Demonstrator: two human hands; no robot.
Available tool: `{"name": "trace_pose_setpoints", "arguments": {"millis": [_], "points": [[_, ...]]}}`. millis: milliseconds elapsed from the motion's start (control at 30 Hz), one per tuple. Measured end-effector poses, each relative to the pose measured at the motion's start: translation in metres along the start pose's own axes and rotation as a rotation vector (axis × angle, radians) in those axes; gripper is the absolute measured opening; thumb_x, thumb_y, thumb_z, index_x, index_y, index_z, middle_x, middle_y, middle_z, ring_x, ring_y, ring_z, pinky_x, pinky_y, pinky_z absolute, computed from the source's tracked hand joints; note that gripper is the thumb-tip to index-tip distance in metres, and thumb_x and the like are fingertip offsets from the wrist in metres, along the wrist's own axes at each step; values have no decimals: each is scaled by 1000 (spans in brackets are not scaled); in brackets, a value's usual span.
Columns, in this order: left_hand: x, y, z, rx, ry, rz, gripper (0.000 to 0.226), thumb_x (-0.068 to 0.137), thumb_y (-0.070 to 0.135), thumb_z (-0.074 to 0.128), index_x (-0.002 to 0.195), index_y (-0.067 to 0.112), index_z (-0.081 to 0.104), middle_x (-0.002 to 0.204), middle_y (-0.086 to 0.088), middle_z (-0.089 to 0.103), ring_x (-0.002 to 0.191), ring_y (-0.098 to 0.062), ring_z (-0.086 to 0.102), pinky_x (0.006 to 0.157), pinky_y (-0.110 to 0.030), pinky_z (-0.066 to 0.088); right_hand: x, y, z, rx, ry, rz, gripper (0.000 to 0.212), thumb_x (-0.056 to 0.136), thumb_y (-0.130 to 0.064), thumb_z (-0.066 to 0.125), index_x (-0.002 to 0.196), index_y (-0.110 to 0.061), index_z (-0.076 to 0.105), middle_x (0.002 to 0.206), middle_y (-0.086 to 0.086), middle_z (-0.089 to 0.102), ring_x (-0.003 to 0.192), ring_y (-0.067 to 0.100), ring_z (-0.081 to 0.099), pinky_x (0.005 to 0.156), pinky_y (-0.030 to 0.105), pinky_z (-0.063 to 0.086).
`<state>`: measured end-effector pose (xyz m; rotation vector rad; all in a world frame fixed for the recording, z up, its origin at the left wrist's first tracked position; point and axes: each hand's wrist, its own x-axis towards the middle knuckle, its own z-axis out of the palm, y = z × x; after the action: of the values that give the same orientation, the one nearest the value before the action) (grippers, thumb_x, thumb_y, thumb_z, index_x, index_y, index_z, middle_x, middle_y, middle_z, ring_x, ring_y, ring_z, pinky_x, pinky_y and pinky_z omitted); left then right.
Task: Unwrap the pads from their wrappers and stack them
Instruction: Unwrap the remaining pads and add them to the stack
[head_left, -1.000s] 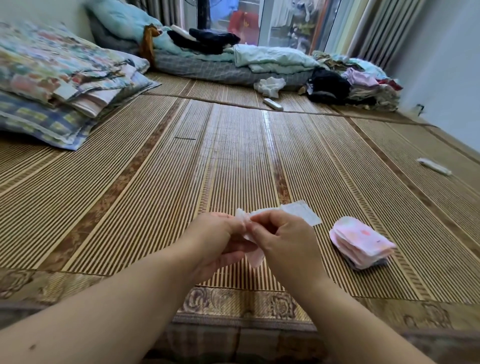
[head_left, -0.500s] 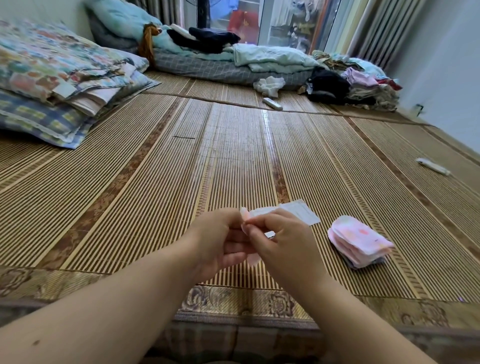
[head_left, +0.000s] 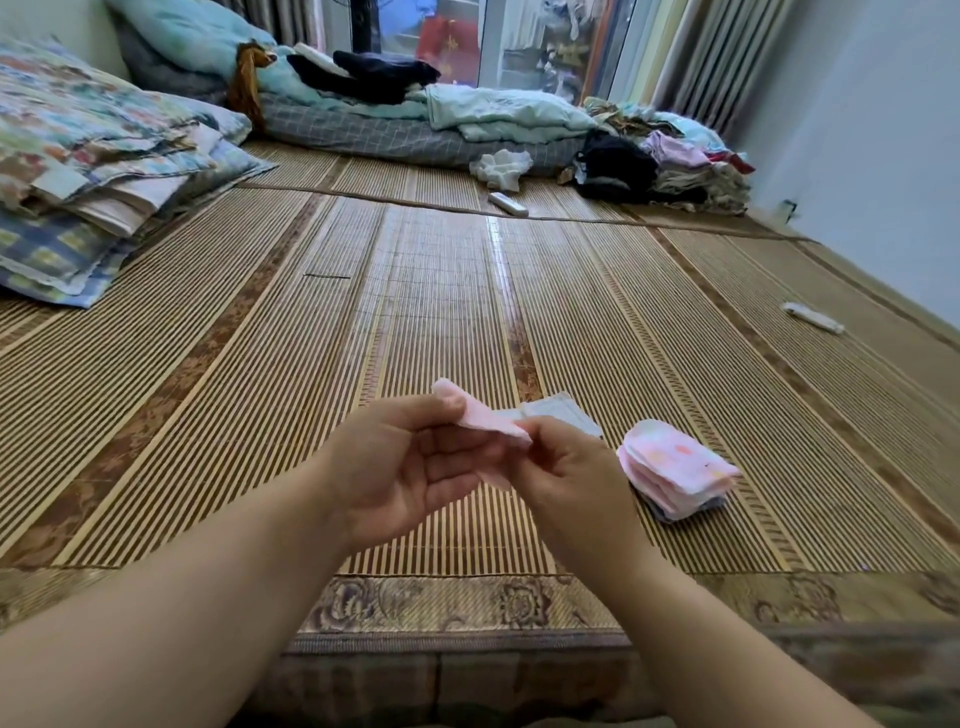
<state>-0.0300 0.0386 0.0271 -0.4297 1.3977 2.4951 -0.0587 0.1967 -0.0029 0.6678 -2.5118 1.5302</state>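
Both hands hold one pink wrapped pad (head_left: 480, 418) above the bamboo mat. My left hand (head_left: 400, 467) pinches its left end between thumb and fingers, palm turned up. My right hand (head_left: 566, 478) grips its right end; part of the wrapper hangs down between the hands. Behind them a flat white pad (head_left: 563, 413) lies on the mat, partly hidden by my right hand. To the right sits a stack of pink wrapped pads (head_left: 675, 467).
The bamboo mat (head_left: 260, 389) covers the floor, with a flowered border at its near edge. Folded quilts (head_left: 93, 166) lie at the left, bedding and clothes (head_left: 519, 119) at the back. A white remote (head_left: 508, 203) and a white tube (head_left: 813, 318) lie on the mat.
My hands have drawn slightly apart and the left palm has turned up. The pink wrapper is now stretched out between them, more of it showing.
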Motion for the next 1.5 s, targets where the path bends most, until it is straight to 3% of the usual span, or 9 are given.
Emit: {"name": "trace_pose_setpoints", "arguments": {"millis": [200,333,500,733,867,1033,1167,1333,1500], "points": [[5,-10,5,215,1,8,27,91,29,51,85,8,67,71,-6,71,65,-19,70,57,-28,51,28,21,-68,58,278,271,14,89,-16,60,80,-18,70,78,7,71,75,35,67,67,52,57],[8,-18,1,477,76,-11,21,91,21,56,100,5,66,78,-6,74,74,-21,69,66,-31,48,35,74,-128,-116,440,490,21,85,-13,64,104,-8,70,91,8,71,90,30,69,83,51,56],[12,-20,-6,650,123,-28,18,87,20,63,96,5,67,80,-7,76,72,-19,69,65,-30,49,32,103,-137,-261,339,697,19,85,-13,67,102,-7,71,99,12,71,94,29,66,85,47,55],[20,-21,-13,720,167,-23,14,87,22,63,91,10,69,81,-5,77,74,-18,70,68,-32,50,35,108,-133,-403,293,676,13,81,-21,70,90,-13,72,94,9,73,90,28,67,83,48,55],[23,-20,-20,890,234,56,10,86,25,64,86,18,71,84,-1,76,76,-16,71,75,-35,52,34,102,-135,-496,295,635,24,84,-26,66,102,-11,69,101,10,71,92,28,64,81,45,54],[37,-12,-51,1456,528,195,45,79,43,65,119,23,62,117,1,64,100,-15,61,82,-33,50,41,63,-119,-589,504,213,36,88,-28,62,120,-14,61,109,9,65,94,24,60,77,32,46],[42,-15,-72,1691,598,-21,68,67,63,65,121,23,58,123,-9,53,109,-27,55,90,-40,49,51,33,-62,-474,266,-15,39,87,-18,64,126,-18,57,101,-6,62,79,-2,56,73,6,40],[38,-11,-78,1768,489,21,25,77,52,63,71,28,62,80,6,63,87,-19,61,72,-30,44,63,40,-9,-499,9,143,40,91,-17,58,131,-19,55,126,4,61,108,17,58,95,29,45],[10,7,-91,1474,214,-3,23,87,40,60,70,25,58,62,8,60,54,-2,53,53,-21,38,75,57,6,-622,-102,384,39,95,-25,49,133,-15,51,131,13,54,118,28,51,96,34,40]]}}
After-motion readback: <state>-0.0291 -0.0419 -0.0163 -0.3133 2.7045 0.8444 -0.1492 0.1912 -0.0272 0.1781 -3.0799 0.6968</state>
